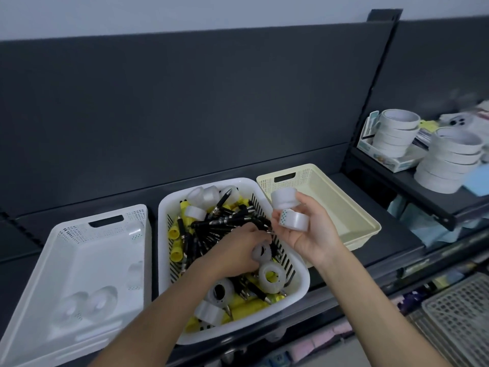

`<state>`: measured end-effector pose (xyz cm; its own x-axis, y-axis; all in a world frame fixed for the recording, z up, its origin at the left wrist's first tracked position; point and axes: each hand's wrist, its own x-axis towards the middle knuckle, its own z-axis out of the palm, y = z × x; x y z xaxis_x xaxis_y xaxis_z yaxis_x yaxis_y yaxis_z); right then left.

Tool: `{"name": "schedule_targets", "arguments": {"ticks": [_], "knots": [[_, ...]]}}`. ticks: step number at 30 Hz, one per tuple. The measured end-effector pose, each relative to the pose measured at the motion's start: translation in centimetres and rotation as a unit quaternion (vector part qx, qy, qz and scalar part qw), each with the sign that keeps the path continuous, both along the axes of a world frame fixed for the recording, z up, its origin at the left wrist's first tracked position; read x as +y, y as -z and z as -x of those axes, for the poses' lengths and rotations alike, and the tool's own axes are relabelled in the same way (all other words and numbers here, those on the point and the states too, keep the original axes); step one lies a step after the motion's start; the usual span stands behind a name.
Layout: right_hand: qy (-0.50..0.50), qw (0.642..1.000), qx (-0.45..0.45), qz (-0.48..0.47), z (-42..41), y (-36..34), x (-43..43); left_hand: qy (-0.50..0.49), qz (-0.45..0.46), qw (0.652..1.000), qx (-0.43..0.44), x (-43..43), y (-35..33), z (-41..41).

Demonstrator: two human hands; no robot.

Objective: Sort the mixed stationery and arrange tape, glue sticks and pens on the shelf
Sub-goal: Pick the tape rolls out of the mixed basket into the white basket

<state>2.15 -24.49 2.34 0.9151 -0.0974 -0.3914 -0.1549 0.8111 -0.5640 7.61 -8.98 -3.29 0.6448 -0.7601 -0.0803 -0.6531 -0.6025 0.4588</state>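
A white slotted basket [301, 274] in the middle of the dark shelf holds mixed black pens [225, 221], yellow glue sticks [176, 231] and clear tape rolls [272, 274]. My left hand [235, 250] reaches into this basket and closes on a clear tape roll [262, 251]. My right hand [307, 229] hovers over the basket's right rim, palm up, holding two clear tape rolls [287, 207]. The white basket [66, 250] to the left contains a few tape rolls [102, 300]. The pale yellow basket [344, 207] to the right appears empty.
A raised shelf at right carries stacks of white tape rolls [449, 160] and a small box [391, 157]. A grey mesh basket [460, 321] sits at lower right. The dark back panel [185, 102] rises behind the baskets.
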Motion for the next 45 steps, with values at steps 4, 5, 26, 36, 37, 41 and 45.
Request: {"name": "schedule_targets", "arguments": {"ticks": [4, 5, 26, 36, 37, 41, 45], "knots": [[-0.008, 0.999, -0.006, 0.039, -0.4, 0.1, 0.3, -0.068, 0.072, 0.995, 0.006, 1.9, -1.3, 0.3], [-0.014, 0.998, -0.007, 0.058, -0.6, 0.1, 0.6, -0.094, 0.095, 0.991, 0.003, 2.8, -1.7, 0.3], [-0.24, 0.831, -0.096, 0.492, -3.7, 1.7, 19.3, -0.41, 0.133, 0.902, 0.028, 23.3, -2.1, 3.5], [-0.29, 0.538, -0.232, 0.757, -5.7, 3.4, 26.4, -0.441, 0.054, 0.894, 0.048, 28.5, 1.1, 3.9], [-0.293, 0.527, -0.231, 0.763, -5.9, 3.5, 26.8, -0.445, 0.058, 0.892, 0.046, 28.5, 1.3, 3.9], [-0.314, 0.459, -0.239, 0.796, -6.3, 4.3, 27.2, -0.442, 0.066, 0.894, 0.04, 28.8, 1.8, 3.7], [-0.356, 0.398, -0.244, 0.81, -6.3, 4.7, 26.7, -0.437, 0.067, 0.896, 0.042, 28.8, 1.8, 3.8]]}}
